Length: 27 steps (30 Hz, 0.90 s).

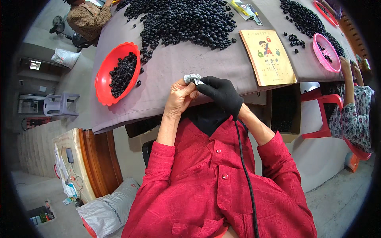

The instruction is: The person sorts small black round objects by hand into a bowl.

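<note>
Left hand (pixel 180 97) and black-gloved right hand (pixel 222 93) meet at the fingertips, which I see over the near edge of the grey tablecloth (pixel 174 59). Between them is a small silvery-white wrap (pixel 192 78). The right fingertips pinch at its near side; the left fingers are curled in, but I cannot tell whether they grip the wrap or one of them wears it. From my view, a black cord (pixel 247 170) runs down the red shirt (pixel 198 178) below.

To the left lies a red basket (pixel 101 91) partly filled with small black pieces; beyond the hands, a big heap of black pieces (pixel 190 23) spreads across the cloth. On the right I have a yellow notebook (pixel 274 59), with a yellow packet (pixel 241 10) past its far edge. Farther right, a pink basket (pixel 329 60) sits beside more pieces, near a seated co-worker (pixel 351 123).
</note>
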Available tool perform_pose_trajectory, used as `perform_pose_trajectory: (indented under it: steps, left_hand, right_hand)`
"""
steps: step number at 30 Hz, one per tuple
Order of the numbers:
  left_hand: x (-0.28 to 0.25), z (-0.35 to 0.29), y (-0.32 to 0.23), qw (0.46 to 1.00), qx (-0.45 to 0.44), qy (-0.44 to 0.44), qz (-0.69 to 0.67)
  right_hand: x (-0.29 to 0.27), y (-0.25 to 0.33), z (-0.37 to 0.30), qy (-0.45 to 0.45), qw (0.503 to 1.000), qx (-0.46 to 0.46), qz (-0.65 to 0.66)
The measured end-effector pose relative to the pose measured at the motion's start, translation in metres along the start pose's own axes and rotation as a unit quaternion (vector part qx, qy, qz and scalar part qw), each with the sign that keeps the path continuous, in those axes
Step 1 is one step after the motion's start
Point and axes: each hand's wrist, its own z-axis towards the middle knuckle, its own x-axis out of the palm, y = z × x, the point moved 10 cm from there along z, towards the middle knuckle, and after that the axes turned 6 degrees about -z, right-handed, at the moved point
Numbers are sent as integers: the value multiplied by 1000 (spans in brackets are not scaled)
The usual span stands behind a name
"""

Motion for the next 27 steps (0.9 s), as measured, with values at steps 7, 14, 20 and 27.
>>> perform_pose_trajectory:
  steps: [7, 14, 20, 27]
  left_hand:
    - [2, 1, 1, 1000, 9, -9, -23]
    - [-7, 2, 3, 998, 11, -14, -54]
    - [-7, 4, 4, 998, 3, -17, -56]
    - [-4, 2, -3, 999, 7, -19, -50]
  right_hand:
    - [-3, 4, -2, -18, 999, -31, 3]
    - [7, 3, -7, 18, 999, -7, -37]
    - [4, 5, -5, 5, 998, -28, -47]
    - [2, 7, -3, -27, 998, -23, -43]
